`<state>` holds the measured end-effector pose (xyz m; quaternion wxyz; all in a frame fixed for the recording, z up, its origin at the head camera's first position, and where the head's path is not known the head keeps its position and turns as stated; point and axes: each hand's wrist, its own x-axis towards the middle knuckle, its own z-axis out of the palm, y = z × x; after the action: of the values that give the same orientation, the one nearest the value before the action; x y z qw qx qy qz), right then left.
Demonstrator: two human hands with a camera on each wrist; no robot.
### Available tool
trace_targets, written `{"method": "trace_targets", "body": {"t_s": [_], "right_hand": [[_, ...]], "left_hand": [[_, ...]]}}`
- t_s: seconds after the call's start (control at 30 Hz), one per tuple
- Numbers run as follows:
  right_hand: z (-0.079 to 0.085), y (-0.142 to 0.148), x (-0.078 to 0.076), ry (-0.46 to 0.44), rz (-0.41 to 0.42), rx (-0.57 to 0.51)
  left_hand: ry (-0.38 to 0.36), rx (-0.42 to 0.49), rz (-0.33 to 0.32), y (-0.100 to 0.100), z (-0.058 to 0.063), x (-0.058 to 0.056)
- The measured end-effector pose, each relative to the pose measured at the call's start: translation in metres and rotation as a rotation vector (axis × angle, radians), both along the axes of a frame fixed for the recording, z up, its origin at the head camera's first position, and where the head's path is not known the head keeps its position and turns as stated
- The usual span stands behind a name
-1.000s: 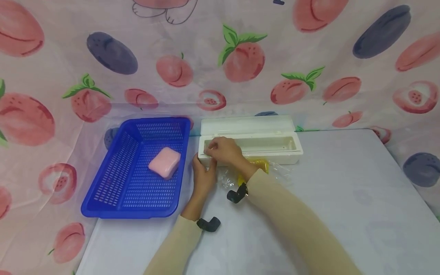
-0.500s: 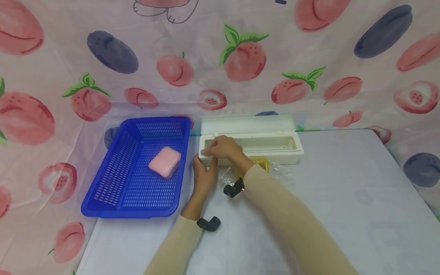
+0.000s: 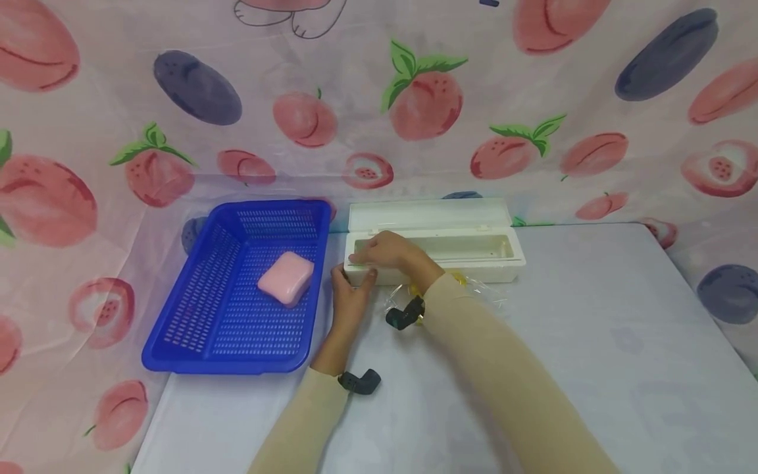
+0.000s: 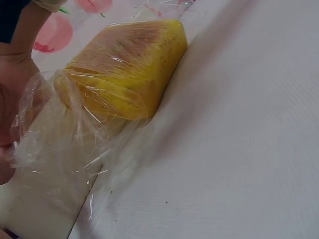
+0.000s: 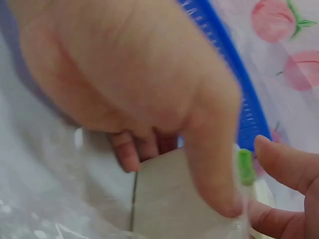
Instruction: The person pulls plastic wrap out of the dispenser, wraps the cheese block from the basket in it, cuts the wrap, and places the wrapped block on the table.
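Note:
My left hand [image 3: 351, 303] grips the left end of a long white cling film dispenser [image 3: 441, 274], its thumb pressed on the front face. The dispenser's lid [image 3: 429, 216] stands raised at the back. Over that same end is my right hand [image 3: 391, 252], fingertips at the front rim. In the right wrist view a small green tab [image 5: 245, 167] sits on the rim between its thumb and finger; I cannot tell whether they pinch it. Clear film [image 4: 65, 149] runs from near this hand across the front to a yellow block [image 4: 124, 64] wrapped in it, partly hidden by the right forearm in the head view.
Left of the dispenser stands a blue slotted plastic basket [image 3: 237, 365] holding a rounded pink block [image 3: 286, 278]. A white cloth [image 3: 592, 342] covers the table. Behind hangs a fruit-patterned curtain [image 3: 414, 171], close to the raised lid.
My right hand has shifted slightly left along the front rim, its wrist a little farther forward. My left hand keeps its grip on the dispenser's end. The head view has moved slightly.

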<state>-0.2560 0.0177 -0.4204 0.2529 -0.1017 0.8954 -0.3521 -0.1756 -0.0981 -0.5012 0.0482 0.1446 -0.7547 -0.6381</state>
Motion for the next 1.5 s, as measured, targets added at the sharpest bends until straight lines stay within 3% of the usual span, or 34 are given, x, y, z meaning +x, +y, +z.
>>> {"method": "trace_targets", "body": {"t_s": [0.27, 0.53, 0.8, 1.13, 1.37, 1.5], "right_hand": [[0.001, -0.005, 0.002, -0.021, -0.035, -0.003], [0.000, -0.006, -0.002, -0.048, 0.018, 0.018], [-0.001, -0.007, -0.001, -0.034, 0.007, 0.000], [0.001, -0.012, 0.006, -0.022, -0.057, 0.167], [0.000, -0.013, 0.004, -0.015, -0.016, 0.200], [-0.002, -0.008, -0.001, -0.015, 0.024, 0.123]], "left_hand": [[0.007, 0.000, -0.004, 0.000, 0.000, 0.001], [-0.005, 0.036, 0.001, -0.003, 0.001, 0.002], [0.006, 0.053, 0.004, -0.002, -0.001, 0.001], [-0.004, 0.032, -0.003, -0.001, -0.001, 0.001], [-0.003, 0.007, -0.020, -0.003, -0.004, 0.000], [-0.033, 0.014, -0.041, -0.004, -0.003, 0.000]]}}
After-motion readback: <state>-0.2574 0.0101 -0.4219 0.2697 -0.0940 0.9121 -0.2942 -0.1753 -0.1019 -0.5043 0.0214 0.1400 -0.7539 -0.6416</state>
